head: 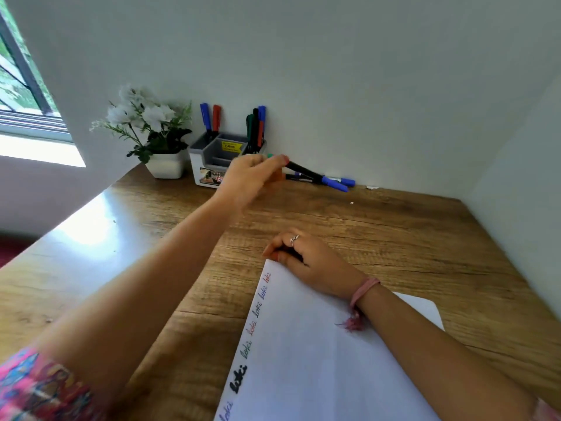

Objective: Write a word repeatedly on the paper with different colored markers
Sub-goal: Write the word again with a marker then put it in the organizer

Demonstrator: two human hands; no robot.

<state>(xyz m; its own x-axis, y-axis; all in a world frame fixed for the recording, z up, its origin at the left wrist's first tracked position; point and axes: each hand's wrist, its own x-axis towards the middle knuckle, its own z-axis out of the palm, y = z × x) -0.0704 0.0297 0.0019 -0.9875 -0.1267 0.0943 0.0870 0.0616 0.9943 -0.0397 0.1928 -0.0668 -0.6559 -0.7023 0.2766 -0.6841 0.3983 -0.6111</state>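
Green shows at the tip of the marker (274, 158) pinched in the left hand (249, 177), which is stretched far forward across the wooden desk (379, 226) toward the back wall. In the head view, the only one, that marker's dark barrel points away to the right, roughly along the wall, toward two blue-capped markers (335, 183) lying on the desk just beyond it. The grey-and-white holder (212, 159), with more markers standing in it, sits just left of the hand.

The right hand (306, 258) rests with fingers curled at the far corner of the paper (318, 360), apparently around something dark I cannot identify. The paper lies close to the body, its left edge lined with "loki" in several colours. The left hand is much nearer the markers; I judge a marker swap is under way.
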